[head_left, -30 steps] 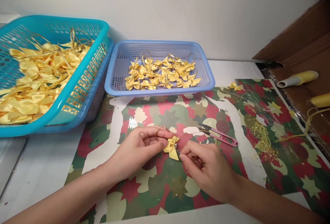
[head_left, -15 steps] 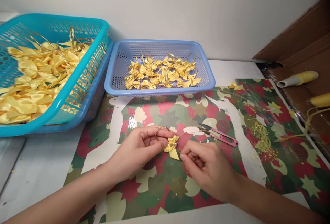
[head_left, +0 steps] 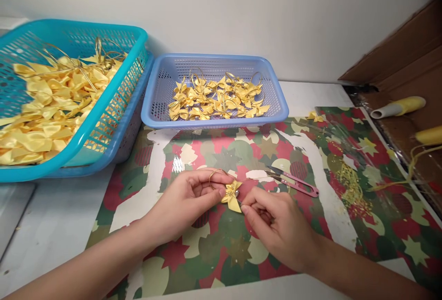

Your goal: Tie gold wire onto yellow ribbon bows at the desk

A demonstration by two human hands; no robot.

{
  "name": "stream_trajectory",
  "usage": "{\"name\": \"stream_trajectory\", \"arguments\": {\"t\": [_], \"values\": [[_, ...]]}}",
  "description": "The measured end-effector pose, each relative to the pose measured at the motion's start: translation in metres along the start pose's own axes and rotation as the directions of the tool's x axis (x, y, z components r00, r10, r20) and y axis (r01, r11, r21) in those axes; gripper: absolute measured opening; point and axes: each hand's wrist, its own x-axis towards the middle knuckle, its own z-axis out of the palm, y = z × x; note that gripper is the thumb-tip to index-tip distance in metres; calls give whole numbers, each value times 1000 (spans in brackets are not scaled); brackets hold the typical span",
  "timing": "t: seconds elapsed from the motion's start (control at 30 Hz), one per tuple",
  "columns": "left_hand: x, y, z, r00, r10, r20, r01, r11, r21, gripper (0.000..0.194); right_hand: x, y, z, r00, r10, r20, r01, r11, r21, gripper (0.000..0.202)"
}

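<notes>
My left hand (head_left: 193,201) pinches a yellow ribbon bow (head_left: 232,193) between thumb and fingertips. A thin gold loop of cord (head_left: 211,176) stands up from the bow over my fingers, and a small silver bead (head_left: 236,193) shows at its centre. My right hand (head_left: 276,224) is closed beside the bow's lower right tail, thumb against forefinger. What lies in that pinch is too small to make out. Behind my right hand, on the patterned sheet (head_left: 238,247), lies a pair of pink thread snips (head_left: 299,185) with dark blades.
A blue basket (head_left: 214,124) at the back holds several finished-looking bows with gold loops. To the left, a turquoise basket (head_left: 103,106) full of yellow bows sits in another blue one. Yellow thread scraps (head_left: 350,189) and a cardboard box (head_left: 407,65) with spools (head_left: 398,106) are at right.
The bow has turned slightly between my fingers, and its bead shows a little more. Both hands stay in nearly the same place.
</notes>
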Motion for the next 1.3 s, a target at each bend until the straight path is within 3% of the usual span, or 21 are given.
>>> {"name": "stream_trajectory", "arguments": {"t": [0.57,0.73,0.83,0.93,1.03,1.13,1.3], "values": [[-1,-7,5,999,-10,42,16,990,-139,21,-3,3,9,999,40,-28,-39,999,33,14],[-2,-6,6,999,32,24,-30,994,-105,22,-4,5,9,999,40,-28,-38,997,68,16],[-4,-6,6,988,148,-39,-147,989,28,20,-4,5,9,999,43,-33,-40,996,78,16],[-9,-7,6,921,375,-106,-328,893,307,9,-3,5,9,998,48,-39,-44,996,77,16],[-12,-6,6,841,536,-65,-426,733,529,4,-2,5,9,998,57,-36,-54,996,72,16],[-14,-6,8,809,588,-1,-447,616,649,7,-2,5,9,997,67,-27,-65,996,67,15],[-13,-6,12,804,594,32,-406,508,760,14,-1,3,9,997,69,-35,-67,996,57,14]]}}
